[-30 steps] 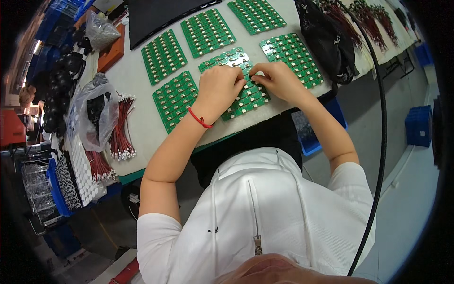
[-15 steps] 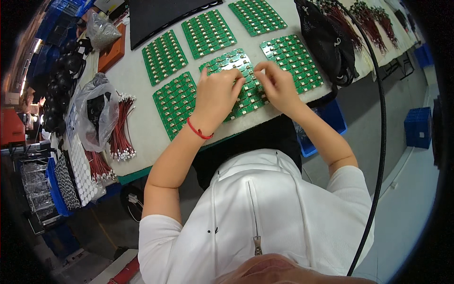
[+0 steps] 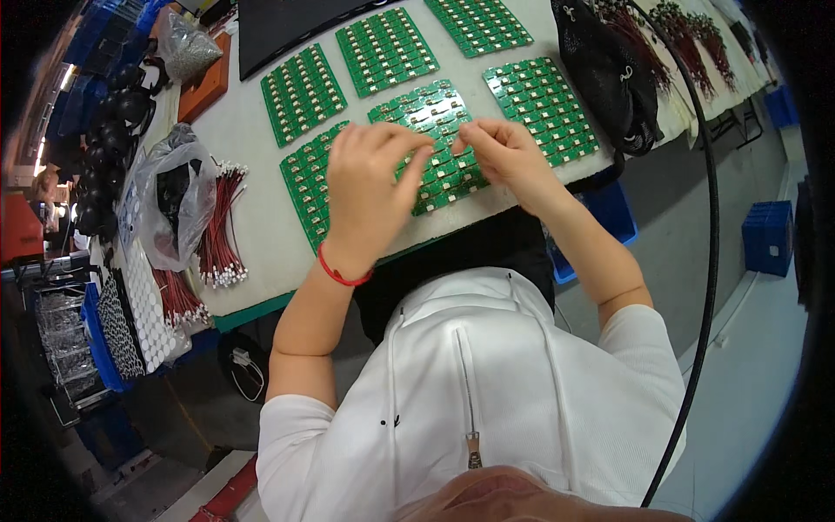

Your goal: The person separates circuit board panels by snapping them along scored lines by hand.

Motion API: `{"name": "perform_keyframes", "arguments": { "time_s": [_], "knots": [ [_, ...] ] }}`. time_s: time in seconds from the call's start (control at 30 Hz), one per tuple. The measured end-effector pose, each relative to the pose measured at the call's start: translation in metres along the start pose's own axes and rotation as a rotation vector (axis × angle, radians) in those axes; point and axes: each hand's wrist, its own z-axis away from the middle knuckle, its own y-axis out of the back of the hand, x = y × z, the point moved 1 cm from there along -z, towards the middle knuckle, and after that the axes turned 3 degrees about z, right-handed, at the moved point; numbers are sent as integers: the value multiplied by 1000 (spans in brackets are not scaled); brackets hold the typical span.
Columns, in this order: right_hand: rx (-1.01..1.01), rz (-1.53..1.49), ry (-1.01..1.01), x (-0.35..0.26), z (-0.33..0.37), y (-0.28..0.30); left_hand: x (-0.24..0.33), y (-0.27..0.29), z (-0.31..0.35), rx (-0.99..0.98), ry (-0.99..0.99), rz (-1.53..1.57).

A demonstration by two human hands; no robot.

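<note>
At front centre, the green circuit-board panel (image 3: 445, 177) lies flat, probably light, stiff and fragile, best taken by opposite edges. Your left hand (image 3: 364, 187) brings thumb and fingertips nearly together; your right hand (image 3: 511, 163) bunches its fingertips. Whether either pinches anything, you cannot tell. Beneath: the desk (image 3: 261, 230).

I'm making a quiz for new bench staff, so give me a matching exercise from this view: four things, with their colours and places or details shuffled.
Things:
1. Wristband
2. Mesh bag
3. Circuit panels
4. Top

Descriptions:
A. Green, laid in two rows
B. White, with a front zip
C. Red, around the left wrist
D. Black, right of the panels

Pairs: 1-C, 2-D, 3-A, 4-B
</note>
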Motion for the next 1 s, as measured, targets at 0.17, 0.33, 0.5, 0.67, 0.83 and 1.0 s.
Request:
{"name": "perform_keyframes", "arguments": {
  "time_s": [0.17, 0.33, 0.5, 0.67, 0.83, 1.0],
  "knots": [
    [217, 1282, 540, 0, -21, -12, -37, -10, 14, -162, 225, -97],
    [144, 1481, 595, 11, -35, -14, -41, -12, 17, -207, 248, -49],
    [142, 1559, 613, 19, -36, -14, -41, -15, 19, -180, 180, -136],
    [167, 1391, 744, 23, -32, -14, -42, -11, 18, -222, 211, -120],
    [225, 849, 472, 10, -35, -5, -35, -3, 18, -252, 356, -5],
    [34, -7, 4, -13, -17, -17, -7, 4, 12, 32, 20, -17]
  ]
}}
